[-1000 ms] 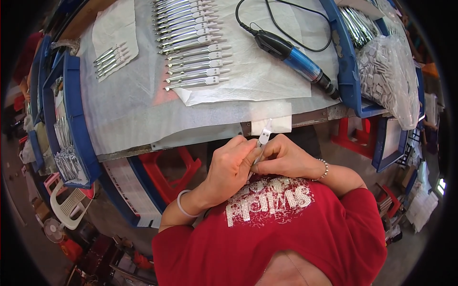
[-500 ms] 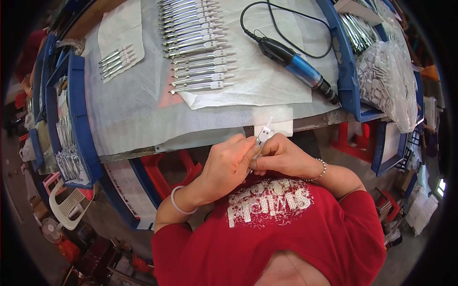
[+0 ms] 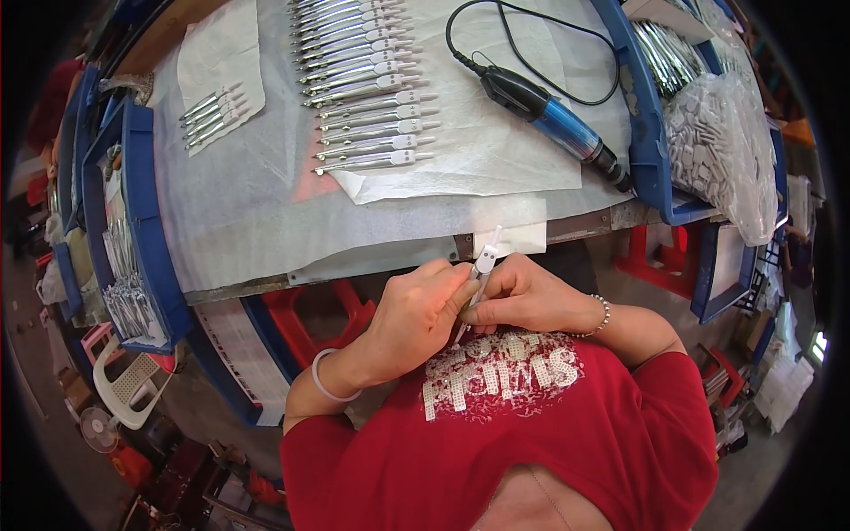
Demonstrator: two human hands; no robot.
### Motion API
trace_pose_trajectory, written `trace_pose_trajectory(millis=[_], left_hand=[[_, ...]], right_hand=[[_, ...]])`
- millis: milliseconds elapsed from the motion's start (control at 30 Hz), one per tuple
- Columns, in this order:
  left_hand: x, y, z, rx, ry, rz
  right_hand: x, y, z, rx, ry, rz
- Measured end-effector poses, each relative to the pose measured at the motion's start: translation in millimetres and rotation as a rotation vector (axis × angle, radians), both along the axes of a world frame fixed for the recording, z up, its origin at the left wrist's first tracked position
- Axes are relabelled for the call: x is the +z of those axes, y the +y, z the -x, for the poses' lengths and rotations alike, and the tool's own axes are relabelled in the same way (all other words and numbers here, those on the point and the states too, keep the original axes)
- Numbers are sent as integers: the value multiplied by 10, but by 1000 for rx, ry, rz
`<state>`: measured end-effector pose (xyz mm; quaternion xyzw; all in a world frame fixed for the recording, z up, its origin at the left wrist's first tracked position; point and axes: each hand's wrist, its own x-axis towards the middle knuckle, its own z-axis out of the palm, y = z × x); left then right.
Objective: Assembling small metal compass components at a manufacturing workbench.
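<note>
Between my hands, just off the table's front edge, is a drawing compass point(image 3: 485, 259) with a white head and silver legs. Its head and thin handle point up and away from me. My left hand point(image 3: 419, 314) is closed on it from the left, thumb and fingers pinching just below the head. From the other side, my right hand point(image 3: 529, 299) pinches the legs. The fingers hide most of the legs; the tips show below, near my red shirt. On the table beyond, a long row of similar compasses point(image 3: 376, 161) lies on white paper.
A blue and black electric screwdriver point(image 3: 562, 126) with a coiled cord lies right of the row. Several compasses point(image 3: 212, 119) lie at the far left. Blue bins point(image 3: 155, 230) with metal parts flank the table; a plastic bag point(image 3: 708, 146) of white pieces sits at right.
The compass has turned a little in my fingers, its head now looking narrower and tilted. Its leg tips show more below my hands. Both hands stay in nearly the same place.
</note>
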<state>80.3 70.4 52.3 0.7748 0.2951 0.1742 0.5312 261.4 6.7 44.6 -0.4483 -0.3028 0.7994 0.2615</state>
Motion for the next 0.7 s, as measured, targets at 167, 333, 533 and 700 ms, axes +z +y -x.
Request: trace_pose_trajectory(millis=[167,333,533,700], left_hand=[[-45,27,34,-29,14,35],[-184,141,-15,-12,-226,1090],[-241,182,-24,30,-424,1558],[29,37,13,311,-123,770]], right_hand=[[9,33,-50,43,-12,0],[25,119,-88,-60,152,102],[11,115,-44,-129,170,106],[3,114,28,-130,110,78]])
